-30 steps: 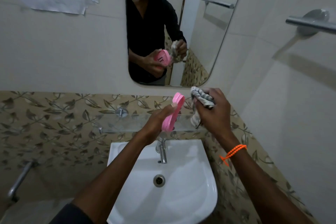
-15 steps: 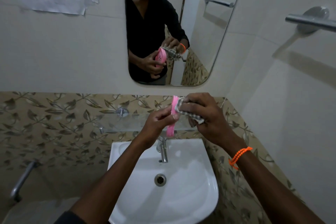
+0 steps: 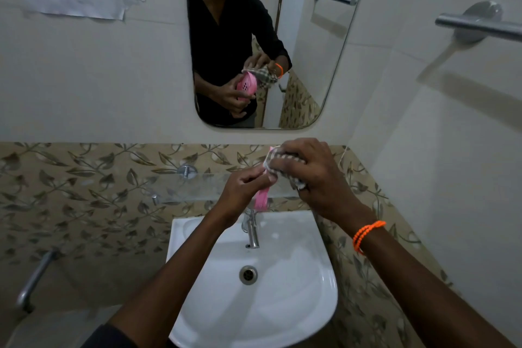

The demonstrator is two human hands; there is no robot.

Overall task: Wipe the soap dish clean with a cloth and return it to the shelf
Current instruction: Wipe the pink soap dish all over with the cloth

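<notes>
Left hand (image 3: 240, 192) fingers closed round pink soap dish (image 3: 262, 200), held edge-on above the tap (image 3: 252, 230) — in front of glass shelf (image 3: 180, 185). Right hand (image 3: 316, 178) fingers clamp checked cloth (image 3: 282, 164) vs dish's upper part.

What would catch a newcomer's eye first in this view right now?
The pink soap dish, held on edge above the sink by the left hand, with the right hand pressing a checked cloth against it. Next, the mirror above, reflecting the same wiping. On the right wrist, an orange band stands out.
</notes>
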